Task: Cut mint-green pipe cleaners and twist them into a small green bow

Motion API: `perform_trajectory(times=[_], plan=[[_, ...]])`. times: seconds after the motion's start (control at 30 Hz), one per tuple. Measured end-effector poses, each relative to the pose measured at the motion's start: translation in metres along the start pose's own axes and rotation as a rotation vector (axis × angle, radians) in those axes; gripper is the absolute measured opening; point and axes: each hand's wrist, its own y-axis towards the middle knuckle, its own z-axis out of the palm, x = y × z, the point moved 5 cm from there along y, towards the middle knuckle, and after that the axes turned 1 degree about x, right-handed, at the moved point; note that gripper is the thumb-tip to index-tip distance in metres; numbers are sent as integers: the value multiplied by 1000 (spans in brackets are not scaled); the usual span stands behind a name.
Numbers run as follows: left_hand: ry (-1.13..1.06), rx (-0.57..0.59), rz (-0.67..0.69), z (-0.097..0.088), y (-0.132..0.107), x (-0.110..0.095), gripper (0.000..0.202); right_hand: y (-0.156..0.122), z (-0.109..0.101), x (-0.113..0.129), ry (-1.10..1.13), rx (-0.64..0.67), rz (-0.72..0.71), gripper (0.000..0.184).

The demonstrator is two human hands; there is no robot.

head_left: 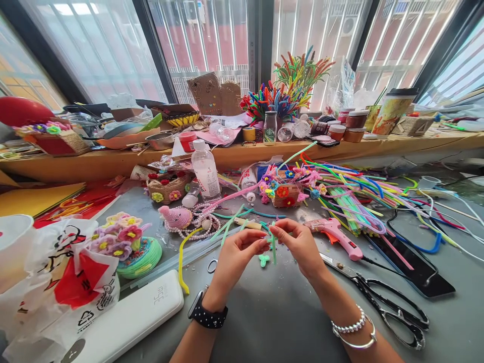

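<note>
Both my hands meet over the middle of the grey table, pinching one light green pipe cleaner (274,254). My left hand (242,252) closes thumb and forefinger on its left side. My right hand (297,244) pinches its upper part, and a short end hangs down between the hands. Just below them on the table lies a small green pipe-cleaner piece (263,260) with rounded loops. Right of my right hand is a pink glue gun (336,234) on its side. Large black-handled scissors (378,297) lie by my right forearm.
A white power bank (143,312) and a plastic bag (56,282) lie at the left, near a pipe-cleaner flower pot (139,257). A phone (416,267) and loose pipe cleaners (351,201) fill the right. Behind stand a clear bottle (206,174) and a crowded wooden ledge (234,154).
</note>
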Motion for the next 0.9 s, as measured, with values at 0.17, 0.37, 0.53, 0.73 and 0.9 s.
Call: perform_trajectory(times=[0.17,0.37,0.53,0.73,0.9], plan=[[18,0,4,0,1,0,18,-2,3,0,39,9,-17,18],[-18,47,-34,7,1,6,27,-4,4,5,75,-10,-41,17],[-69,57,30,10,0,6,26,-5,6,4,95,-6,-34,17],[-39,-27,38,9,-1,3,19,-4,4,6,94,-25,-30,17],[-22,-51,35,8,-3,0,17,-3,6,8,104,111,17,16]])
